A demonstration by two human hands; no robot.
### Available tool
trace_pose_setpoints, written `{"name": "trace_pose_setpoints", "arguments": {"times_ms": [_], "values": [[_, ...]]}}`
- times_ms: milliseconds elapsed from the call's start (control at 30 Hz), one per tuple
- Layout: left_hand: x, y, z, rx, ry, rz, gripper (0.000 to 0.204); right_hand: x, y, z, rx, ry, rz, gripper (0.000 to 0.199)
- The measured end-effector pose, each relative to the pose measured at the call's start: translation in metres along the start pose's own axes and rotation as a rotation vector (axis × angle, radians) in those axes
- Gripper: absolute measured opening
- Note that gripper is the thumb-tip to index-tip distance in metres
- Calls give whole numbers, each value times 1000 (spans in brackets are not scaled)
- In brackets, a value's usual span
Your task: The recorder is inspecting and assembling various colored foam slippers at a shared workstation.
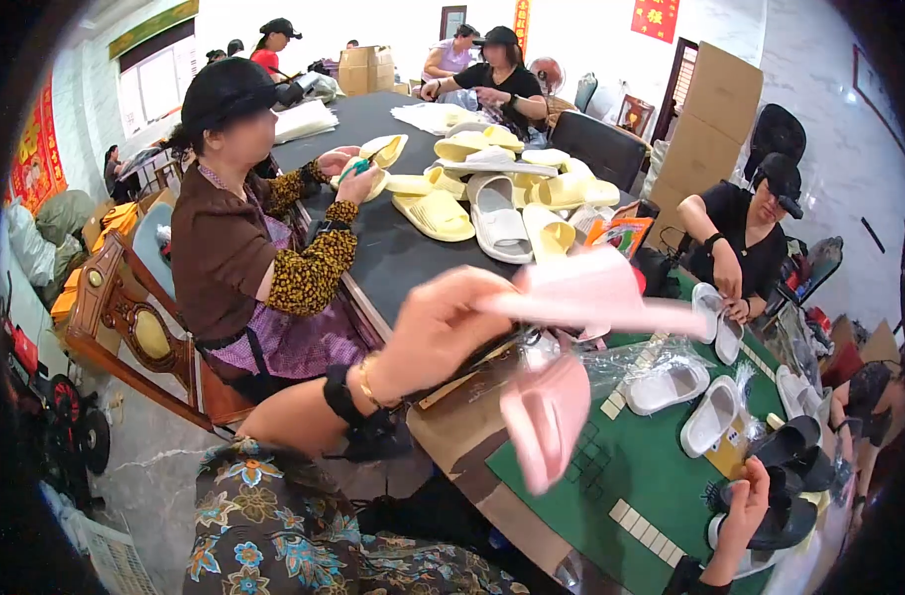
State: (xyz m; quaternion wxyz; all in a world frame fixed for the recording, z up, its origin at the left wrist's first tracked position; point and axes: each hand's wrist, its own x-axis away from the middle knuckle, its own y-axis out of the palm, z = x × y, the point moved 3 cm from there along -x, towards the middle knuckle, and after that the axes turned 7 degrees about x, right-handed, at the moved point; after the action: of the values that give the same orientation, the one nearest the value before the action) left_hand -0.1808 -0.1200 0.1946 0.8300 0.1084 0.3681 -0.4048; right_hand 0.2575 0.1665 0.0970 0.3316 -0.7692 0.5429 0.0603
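Holding a pink slipper (596,293) up over the worktop (661,476), my left hand (443,322) has its grip closed on the heel end, fingers wrapped over the top; the slipper is blurred and points off to my right. A second pink slipper (547,416) hangs just below it, sole toward me, but I cannot tell what carries it. My right hand (745,516) sits low at the near right edge of the green worktop, its fingers curled down onto a black slipper (785,511); whether that grip is truly closed I cannot tell. Beside it lie white slippers (671,382) in clear bags, one with a yellowish tag. Further along, on a dark table (383,248), is a heap of pale yellow slippers (492,183). A person in a brown top (220,248) sits at my left working on one of them, another person in black (745,238) handles white slippers at my right, and a third sits at the far end.
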Motion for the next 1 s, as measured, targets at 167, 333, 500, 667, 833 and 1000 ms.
{"name": "trace_pose_setpoints", "arguments": {"times_ms": [167,333,500,667,833,1000], "values": [[-3,71,6,265,83,-437,21,12,8,-40,-207,28,5,47],[-13,145,-49,-29,294,-576,32,35,20,-20,-119,419,-99,27],[25,142,-108,-258,-158,-623,57,75,35,24,256,468,-239,31],[106,152,-84,-299,-212,-780,68,83,55,51,475,322,-227,43],[155,196,-46,-223,58,-778,79,61,82,61,556,234,-193,49],[156,215,-69,-425,75,-781,63,69,78,58,557,305,-326,46]]}}
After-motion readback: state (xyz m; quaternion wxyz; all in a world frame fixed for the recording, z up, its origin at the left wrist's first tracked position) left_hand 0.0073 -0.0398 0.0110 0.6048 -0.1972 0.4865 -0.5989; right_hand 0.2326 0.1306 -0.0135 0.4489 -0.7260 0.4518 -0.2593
